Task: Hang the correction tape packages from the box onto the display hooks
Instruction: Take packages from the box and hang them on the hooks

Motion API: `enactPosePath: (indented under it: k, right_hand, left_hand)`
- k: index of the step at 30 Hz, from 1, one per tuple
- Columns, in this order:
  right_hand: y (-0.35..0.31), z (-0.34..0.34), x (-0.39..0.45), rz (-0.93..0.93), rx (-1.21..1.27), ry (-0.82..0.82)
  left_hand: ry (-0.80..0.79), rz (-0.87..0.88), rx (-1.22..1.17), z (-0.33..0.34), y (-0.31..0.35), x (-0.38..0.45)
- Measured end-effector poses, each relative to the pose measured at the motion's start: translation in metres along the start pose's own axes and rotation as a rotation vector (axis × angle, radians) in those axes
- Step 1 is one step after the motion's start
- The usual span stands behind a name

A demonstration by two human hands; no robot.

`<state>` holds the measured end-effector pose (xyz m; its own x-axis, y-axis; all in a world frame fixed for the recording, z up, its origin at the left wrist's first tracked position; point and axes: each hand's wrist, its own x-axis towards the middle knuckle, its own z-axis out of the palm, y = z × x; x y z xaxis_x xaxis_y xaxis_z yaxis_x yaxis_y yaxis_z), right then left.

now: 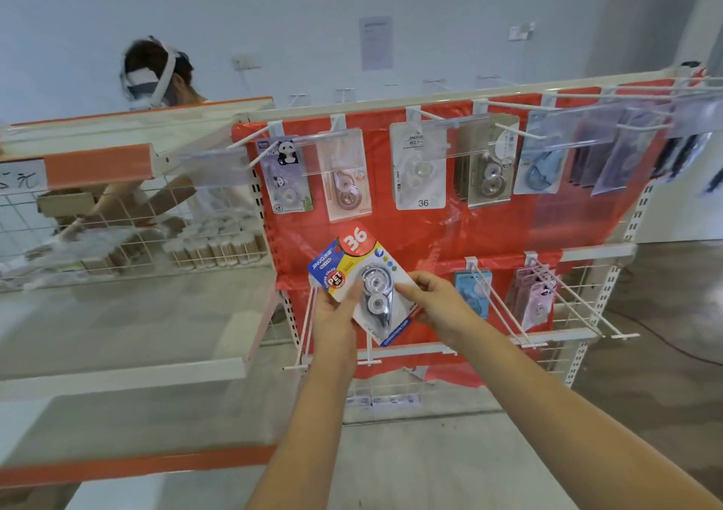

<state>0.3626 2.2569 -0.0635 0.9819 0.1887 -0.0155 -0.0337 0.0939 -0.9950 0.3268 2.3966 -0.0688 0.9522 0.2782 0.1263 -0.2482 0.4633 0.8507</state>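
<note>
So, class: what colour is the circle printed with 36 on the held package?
Red circle, white numerals; head view shows it best.

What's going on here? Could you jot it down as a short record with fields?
Place: red display rack with white hooks
Held item: correction tape package, tilted, marked 36
Left hand: grips the package's lower left edge
Right hand: pinches the package's right edge
Top row: five hooks carry tape packages, among them a panda package
Lower row: blue package and pink package hang at right; lower left hook is bare
Background: another person behind a wire basket
Box: not visible
</note>
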Motion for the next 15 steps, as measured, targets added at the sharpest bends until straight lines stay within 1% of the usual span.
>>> enactPosePath:
  k: [3,5,7,10,11,13,15]
  right_hand:
    - [0.018,0.001,-0.016,0.017,0.03,0.053]
    - [0.032,-0.009,-0.027,0.043,0.018,0.073]
    - [0.045,-0.027,-0.038,0.074,0.06,0.114]
    - [0.066,-0.061,-0.058,0.136,0.209,0.276]
    - [0.075,-0.073,-0.065,0.159,0.22,0.328]
    - [0.095,-0.096,-0.078,0.214,0.13,0.384]
    - [0.116,-0.116,-0.092,0.255,-0.063,0.363]
  left_hand:
    - [-0.079,-0.03,0.178,-0.002,-0.014,-0.009]
    - [-0.108,-0.089,0.234,-0.007,-0.023,-0.014]
    - [-0.12,-0.138,0.274,-0.014,-0.033,-0.024]
    - [-0.081,-0.18,0.31,-0.022,-0.046,-0.048]
    - [-0.068,-0.192,0.311,-0.026,-0.053,-0.058]
    - [-0.053,-0.225,0.31,-0.032,-0.066,-0.077]
    - [-0.047,-0.27,0.338,-0.037,-0.084,-0.096]
